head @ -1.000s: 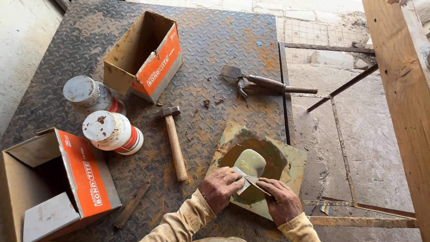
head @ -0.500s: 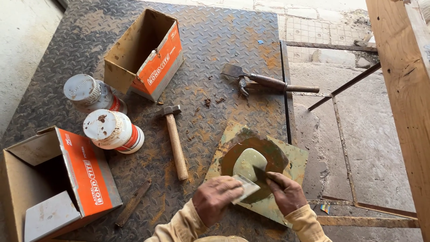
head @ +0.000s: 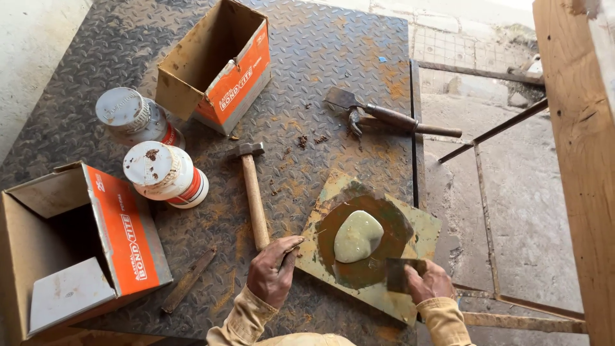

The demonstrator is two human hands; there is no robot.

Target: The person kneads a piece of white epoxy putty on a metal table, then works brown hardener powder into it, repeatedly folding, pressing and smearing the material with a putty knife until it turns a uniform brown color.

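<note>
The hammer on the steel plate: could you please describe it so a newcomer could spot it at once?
On the checkered steel plate, look just beyond the left hand. The hammer lies there, head away from the person; unlike the trowel farther off, it has a plain pale wooden handle.

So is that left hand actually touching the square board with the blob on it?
Touching. The head view shows the left hand with fingertips pressed on the near-left edge of the board; no gap shows.

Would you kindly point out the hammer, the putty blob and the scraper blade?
hammer (head: 254, 204), head view, middle of its wooden handle.
putty blob (head: 357, 236), head view, centre of the pale mass.
scraper blade (head: 398, 274), head view, flat of the blade.
</note>
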